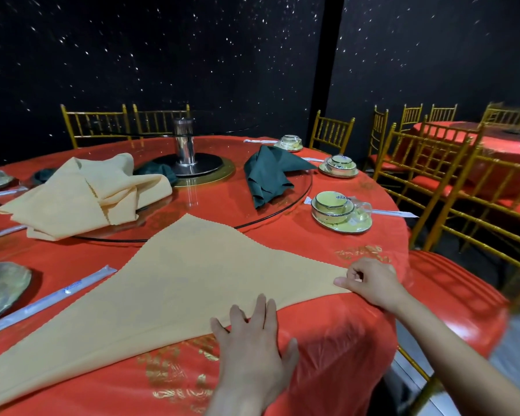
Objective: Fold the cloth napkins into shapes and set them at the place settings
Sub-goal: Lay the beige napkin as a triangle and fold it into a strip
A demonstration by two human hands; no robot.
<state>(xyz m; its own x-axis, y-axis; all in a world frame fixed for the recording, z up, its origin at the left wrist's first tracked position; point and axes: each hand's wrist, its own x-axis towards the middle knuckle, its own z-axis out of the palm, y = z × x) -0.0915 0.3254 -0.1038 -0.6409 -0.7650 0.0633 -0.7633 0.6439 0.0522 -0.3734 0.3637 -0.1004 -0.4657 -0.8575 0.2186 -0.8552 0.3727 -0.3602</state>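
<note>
Beige triangular napkin (192, 280) lying flat on the red tablecloth (327, 235) across the lower centre of the frame, left hand (252, 340) pressing its near folded edge with fingers spread, right hand (370, 283) at lower right pinching its right corner.

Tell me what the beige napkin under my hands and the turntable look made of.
The beige napkin looks like matte woven cloth: lies limp, zigzag-cut edge. The turntable looks like glossy clear glass: the red tablecloth shows through, its rim glints.
</note>
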